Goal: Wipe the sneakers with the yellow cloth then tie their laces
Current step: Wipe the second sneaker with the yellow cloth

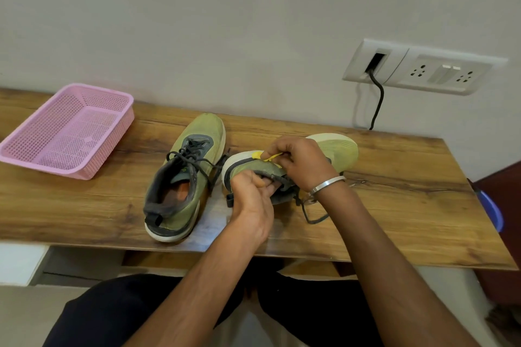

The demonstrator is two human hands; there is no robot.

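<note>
Wooden tabletop (394, 205) against a plain wall: I read the job as mid-wipe, since the right-hand sneaker (335, 149) lies tipped on its side near centre, my left hand (251, 200) gripping its collar while my right hand (301, 163) pinches the bunched yellow cloth (258, 154) against its sole edge. Its lace (310, 217) trails loose toward me, and the left-hand sneaker (183, 177) stands upright just beside it with laces untied, so I judge both knots are left. Far left sits a pink basket (67, 129); a wall socket (423, 67) with a hanging cable (377, 101) is far right, nothing blocking.
</note>
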